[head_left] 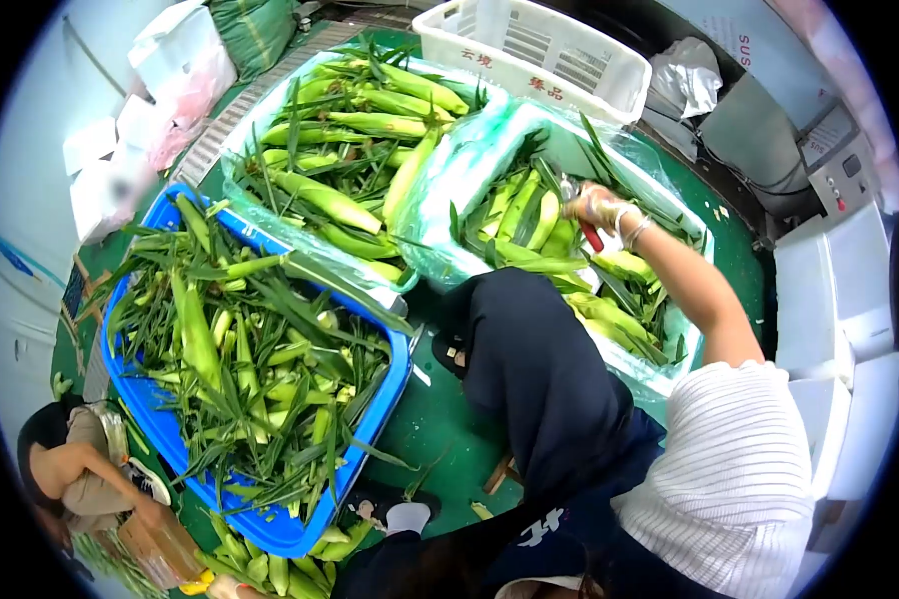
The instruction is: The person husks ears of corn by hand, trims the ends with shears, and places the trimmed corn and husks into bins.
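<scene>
In the upper right of the view, my right hand [604, 210], in a thin clear glove, is closed round red-handled pruning shears [592, 238]. It is over a liner-covered white box [684, 215] holding green corn ears [547, 220]. At the bottom edge, a small part of what looks like my left hand [228, 588] shows beside a pile of corn ears [278, 574]; its fingers cannot be made out. Between the two, a blue tub [395, 374] is heaped with cut husks and leaves [260, 379].
A second lined box [245, 205] of corn stands behind the tub. Farther back are a white plastic crate [529, 85] and a green sack [255, 35]. At lower left, a co-worker [80, 459] crouches by a cardboard box [160, 549]. White foam boxes [819, 299] line the right side.
</scene>
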{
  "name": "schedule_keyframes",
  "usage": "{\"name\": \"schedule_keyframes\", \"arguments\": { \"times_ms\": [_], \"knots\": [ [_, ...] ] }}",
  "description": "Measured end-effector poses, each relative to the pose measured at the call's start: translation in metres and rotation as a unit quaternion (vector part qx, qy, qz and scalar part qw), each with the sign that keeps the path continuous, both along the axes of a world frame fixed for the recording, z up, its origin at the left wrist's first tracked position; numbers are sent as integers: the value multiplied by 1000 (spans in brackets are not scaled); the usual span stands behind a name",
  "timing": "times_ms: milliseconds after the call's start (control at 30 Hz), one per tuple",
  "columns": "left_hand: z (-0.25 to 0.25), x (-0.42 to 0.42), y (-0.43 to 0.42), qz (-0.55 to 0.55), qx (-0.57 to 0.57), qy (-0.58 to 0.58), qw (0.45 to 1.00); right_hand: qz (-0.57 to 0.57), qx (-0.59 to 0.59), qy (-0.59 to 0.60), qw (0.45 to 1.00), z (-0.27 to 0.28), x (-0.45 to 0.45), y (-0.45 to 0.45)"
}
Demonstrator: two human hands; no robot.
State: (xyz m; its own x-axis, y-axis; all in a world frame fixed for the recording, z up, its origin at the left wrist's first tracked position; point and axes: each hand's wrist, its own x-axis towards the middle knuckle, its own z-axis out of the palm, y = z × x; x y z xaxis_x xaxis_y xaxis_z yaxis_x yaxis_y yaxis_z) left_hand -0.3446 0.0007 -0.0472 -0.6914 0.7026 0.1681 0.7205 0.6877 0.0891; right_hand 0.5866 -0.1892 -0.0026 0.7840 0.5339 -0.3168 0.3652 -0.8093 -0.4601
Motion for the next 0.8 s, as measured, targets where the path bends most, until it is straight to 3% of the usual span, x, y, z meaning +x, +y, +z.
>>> {"name": "schedule_keyframes", "arguments": {
  "times_ms": [67, 133, 200, 267, 333, 367, 400, 467, 567, 600, 633, 667, 700, 733, 767, 800],
  "knots": [
    [15, 4, 19, -16, 39, -15, 999, 28, -81, 116, 990, -5, -12, -16],
    [26, 7, 39, -46, 66, -46, 996, 144, -59, 75, 985, -45, -19, -28],
    [23, -9, 62, -107, 55, -87, 989, 163, -91, 109, 976, -56, -42, -26],
    [14, -7, 80, -159, 32, -185, 969, 229, -91, 34, 969, -80, -49, -26],
    [1, 38, 82, -229, 157, -308, 910, 191, -79, 72, 976, -74, -45, -21],
    [11, 62, 82, -249, 84, -283, 922, 121, -93, 68, 986, -86, -39, -17],
    [21, 89, 84, -269, 12, -257, 928, 144, -24, 53, 988, -88, -34, -21],
    [27, 127, 81, -264, 27, -368, 891, 127, -17, 84, 988, -102, -24, -22],
    [38, 164, 67, -297, 56, -403, 864, 124, -115, 36, 985, -87, -27, -19],
    [54, 187, 52, -292, 84, -365, 880, 130, -95, 34, 986, -107, -9, -24],
    [82, 215, 31, -336, 95, -325, 879, 150, -121, 64, 979, -51, -27, -20],
    [110, 246, 10, -314, 133, -349, 873, 151, -58, -1, 987, -26, -38, -28],
    [104, 242, 8, -330, 151, -302, 881, 148, 174, 159, 961, 4, -50, -30],
    [115, 256, 0, -365, 169, -282, 871, 150, 361, 351, 851, 33, -61, -32],
    [98, 260, 3, -353, 195, -358, 842, 180, 349, 330, 859, 36, -33, -39],
    [115, 289, -4, -388, 174, -355, 832, 130, 376, 326, 858, 63, -49, -35]
  ]
}}
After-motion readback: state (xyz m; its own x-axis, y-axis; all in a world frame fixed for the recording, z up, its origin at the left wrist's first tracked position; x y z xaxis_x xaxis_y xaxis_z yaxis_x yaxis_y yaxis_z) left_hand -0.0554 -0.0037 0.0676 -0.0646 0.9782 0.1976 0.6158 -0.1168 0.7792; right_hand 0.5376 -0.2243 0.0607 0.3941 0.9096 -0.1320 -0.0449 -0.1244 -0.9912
